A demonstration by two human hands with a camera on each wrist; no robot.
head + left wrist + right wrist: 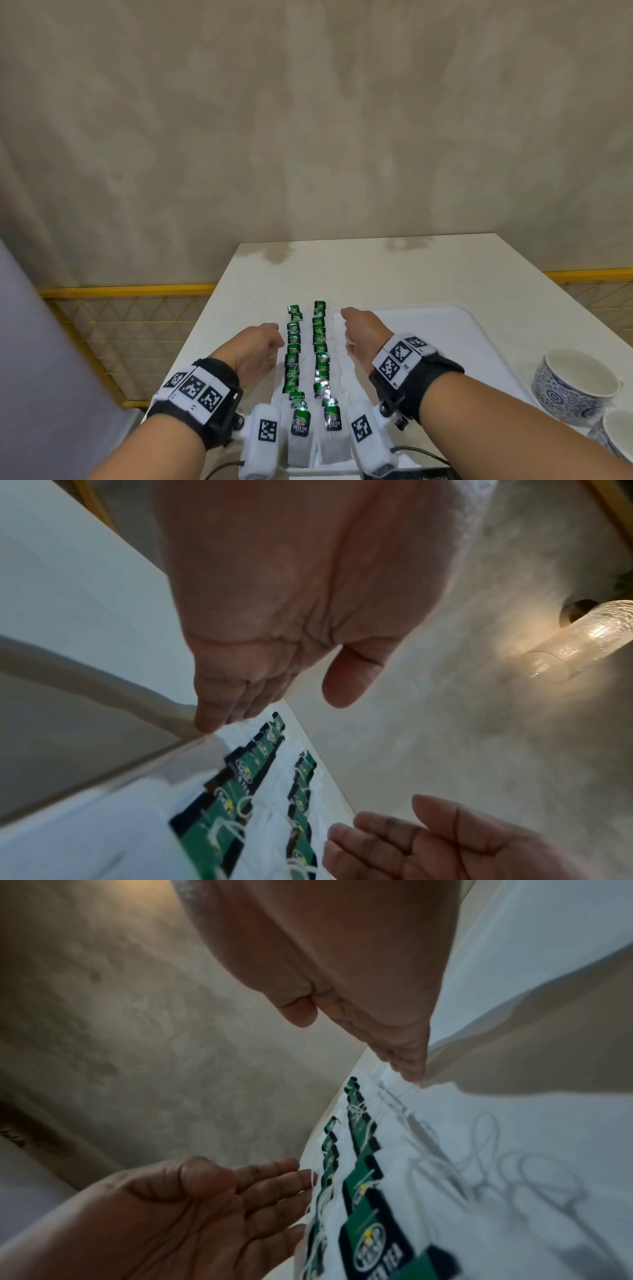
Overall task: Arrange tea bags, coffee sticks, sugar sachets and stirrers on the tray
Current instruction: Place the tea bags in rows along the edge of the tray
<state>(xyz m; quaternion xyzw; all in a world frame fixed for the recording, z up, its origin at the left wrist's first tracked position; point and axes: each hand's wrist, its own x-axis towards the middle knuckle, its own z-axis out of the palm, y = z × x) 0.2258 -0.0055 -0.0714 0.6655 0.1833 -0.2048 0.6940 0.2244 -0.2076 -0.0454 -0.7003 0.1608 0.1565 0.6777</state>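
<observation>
Now two tea bag rows [310,356] lie between grips — left hand [255,349], right hand [361,337] both spread.

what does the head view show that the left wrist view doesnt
Only the head view shows the blue patterned cups at the right, the yellow rail, and the marker bands on both wrists.

Only the left wrist view shows the lit glass wall lamp and the left hand's palm, fingers straight, holding nothing.

Both show the two rows of green tea bags on the white tray, with the right hand on the far side of them, on the white table.
</observation>
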